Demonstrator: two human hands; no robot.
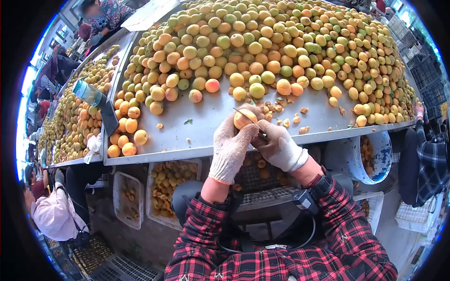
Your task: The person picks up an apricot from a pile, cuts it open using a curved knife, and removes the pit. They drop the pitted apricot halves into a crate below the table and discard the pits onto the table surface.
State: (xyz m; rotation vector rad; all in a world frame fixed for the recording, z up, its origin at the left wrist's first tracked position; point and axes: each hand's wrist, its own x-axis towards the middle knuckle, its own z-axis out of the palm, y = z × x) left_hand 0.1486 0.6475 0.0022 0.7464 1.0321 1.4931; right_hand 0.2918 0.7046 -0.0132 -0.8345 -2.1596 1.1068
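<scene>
Gloved left hand (231,144) clamped round apricot (243,121); right hand (280,148) closed, seemingly on a thin blade (237,111), its handle hidden.

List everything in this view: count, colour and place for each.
round apricots: hundreds, yellow-orange and green, heaped on the table
grey steel table: one, across the middle
brown pits and scraps: a scatter, just beyond the hands
clear plastic bottle: one, blue-tinted, at the table's left edge
white plastic trays: at least two, holding fruit pieces, under the table
white and blue bucket: one, below the table's right edge
other people: several, at the left and right margins
left hand: white knit glove, holds the held apricot
right hand: white knit glove, puts a thin knife to that fruit
</scene>
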